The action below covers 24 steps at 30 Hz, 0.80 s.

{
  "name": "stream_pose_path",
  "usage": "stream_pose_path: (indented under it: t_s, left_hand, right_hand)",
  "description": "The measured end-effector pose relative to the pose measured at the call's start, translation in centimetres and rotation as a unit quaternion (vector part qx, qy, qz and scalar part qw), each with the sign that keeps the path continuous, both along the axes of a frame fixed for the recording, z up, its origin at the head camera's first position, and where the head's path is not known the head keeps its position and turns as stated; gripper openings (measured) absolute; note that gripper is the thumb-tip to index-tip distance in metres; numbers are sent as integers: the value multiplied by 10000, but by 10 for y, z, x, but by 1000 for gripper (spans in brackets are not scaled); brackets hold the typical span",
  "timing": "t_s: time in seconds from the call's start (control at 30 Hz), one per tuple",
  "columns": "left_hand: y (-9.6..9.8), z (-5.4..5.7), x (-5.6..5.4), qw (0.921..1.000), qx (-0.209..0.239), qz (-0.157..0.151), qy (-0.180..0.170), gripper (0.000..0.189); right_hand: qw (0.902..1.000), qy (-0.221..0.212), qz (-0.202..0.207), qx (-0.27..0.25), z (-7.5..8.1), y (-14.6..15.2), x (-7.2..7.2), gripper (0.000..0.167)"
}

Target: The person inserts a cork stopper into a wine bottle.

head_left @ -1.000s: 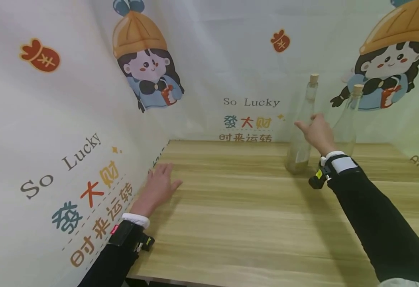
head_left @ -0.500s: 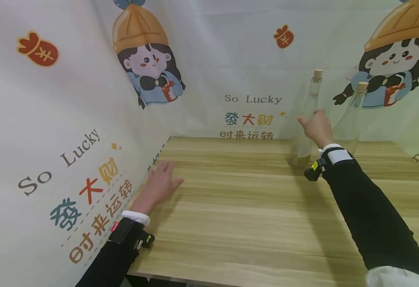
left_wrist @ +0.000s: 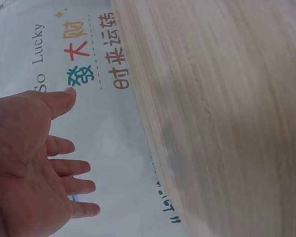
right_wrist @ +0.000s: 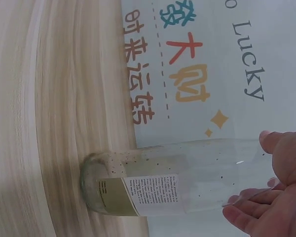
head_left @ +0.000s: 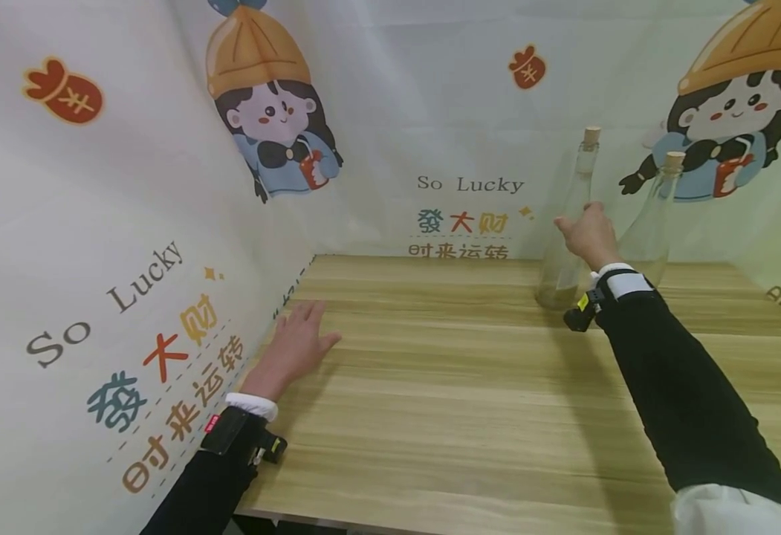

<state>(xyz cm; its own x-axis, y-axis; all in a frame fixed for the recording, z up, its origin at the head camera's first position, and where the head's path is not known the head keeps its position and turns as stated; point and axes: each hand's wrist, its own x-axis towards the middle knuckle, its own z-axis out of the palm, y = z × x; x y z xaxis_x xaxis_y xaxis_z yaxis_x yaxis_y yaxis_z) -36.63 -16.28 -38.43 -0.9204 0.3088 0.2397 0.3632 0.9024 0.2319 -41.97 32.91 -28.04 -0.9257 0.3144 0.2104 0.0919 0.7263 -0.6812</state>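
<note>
A tall clear glass bottle [head_left: 556,286] with a cork stopper [head_left: 591,136] stands upright near the back of the wooden table. My right hand [head_left: 589,234] grips it at mid-height, thumb on its left side. In the right wrist view, the fingers [right_wrist: 241,217] curl at one side of the glass and the thumb lies at the other. A printed white and olive label [right_wrist: 158,195] shows low on this bottle. My left hand [head_left: 296,338] is spread over the table's left side and holds nothing; its palm and parted fingers show in the left wrist view.
A second corked glass bottle [head_left: 658,223], wider at the base, stands just right of my right hand, partly hidden by it. White printed cloth [head_left: 377,134] encloses the wooden table [head_left: 430,386] at the back and sides.
The gripped bottle and my right hand have shifted slightly toward the back of the table. The head view has tilted a little. My left hand stays in place.
</note>
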Motion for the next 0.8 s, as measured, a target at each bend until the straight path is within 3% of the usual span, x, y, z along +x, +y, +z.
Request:
stream_pose_path:
  t_s: [0.47, 0.8]
  left_hand:
    - [1, 0, -2, 9999, -43, -58, -99, 71]
    - [0, 3, -4, 9999, -116, -106, -71, 70]
  right_hand:
    - [9991, -98, 413, 91, -2, 6, 0, 84]
    - [9906, -132, 1105, 793, 0, 9, 14, 88]
